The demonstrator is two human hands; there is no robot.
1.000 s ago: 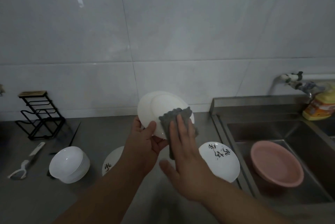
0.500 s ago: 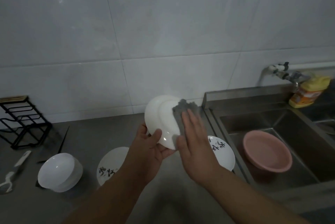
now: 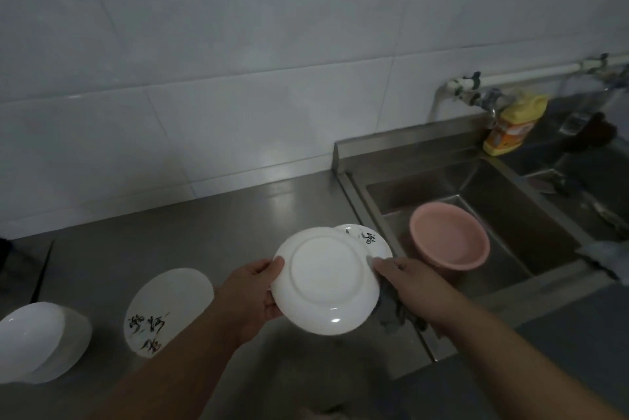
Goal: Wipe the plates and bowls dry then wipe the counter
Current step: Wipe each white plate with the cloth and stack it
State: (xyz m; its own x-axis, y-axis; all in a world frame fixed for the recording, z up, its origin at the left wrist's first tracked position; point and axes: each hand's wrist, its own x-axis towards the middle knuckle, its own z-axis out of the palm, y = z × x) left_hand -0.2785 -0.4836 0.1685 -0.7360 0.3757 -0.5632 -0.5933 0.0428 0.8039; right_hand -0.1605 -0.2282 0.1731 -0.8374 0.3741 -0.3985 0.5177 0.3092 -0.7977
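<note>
A white plate (image 3: 325, 280) is held bottom side up over the steel counter (image 3: 190, 232). My left hand (image 3: 253, 293) grips its left rim, thumb on top. My right hand (image 3: 408, 283) holds the right rim and has the grey cloth (image 3: 396, 312) under its palm, the cloth hanging below the plate. Partly hidden behind the held plate lies a second white plate (image 3: 369, 239) with black lettering. Another lettered plate (image 3: 166, 310) lies to the left, and a stack of white bowls (image 3: 37, 341) stands at the far left.
A steel sink (image 3: 493, 201) at the right holds a pink basin (image 3: 449, 239). A tap (image 3: 476, 96) and a yellow detergent bottle (image 3: 514, 123) stand behind it. A dark glove (image 3: 592, 137) hangs by the second basin. White tiled wall runs along the back.
The plate has come down from upright to nearly flat, bottom side up. My right hand slid with the cloth from its face to its right rim. The view has swung right and down.
</note>
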